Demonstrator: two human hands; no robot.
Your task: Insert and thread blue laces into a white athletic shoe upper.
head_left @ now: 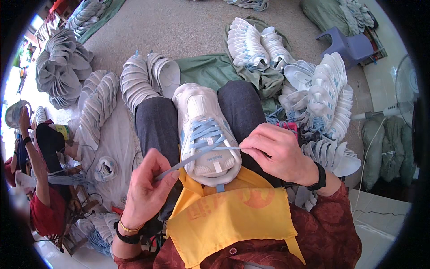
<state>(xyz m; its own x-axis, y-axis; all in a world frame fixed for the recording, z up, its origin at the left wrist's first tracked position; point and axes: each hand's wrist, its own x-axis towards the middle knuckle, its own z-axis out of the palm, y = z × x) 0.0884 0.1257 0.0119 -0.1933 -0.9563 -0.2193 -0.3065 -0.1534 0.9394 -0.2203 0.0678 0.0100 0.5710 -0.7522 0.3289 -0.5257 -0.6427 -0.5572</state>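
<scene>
A white and grey shoe upper rests between my knees with its toe pointing away from me. Blue-grey shoelace crosses through its eyelets in several rows. My left hand pinches one lace end, drawn out as a flat band toward the lower left. On the other side, my right hand grips the lace between thumb and forefinger close to the right eyelet edge. The lace runs across the white tongue between both hands. A yellow apron lies under the heel opening.
Stacked shoe uppers stand beyond my left knee, with more stacks at the right. Green cloth lies ahead on the floor. A purple plastic stool and a fan are at the right. Another person works at far left.
</scene>
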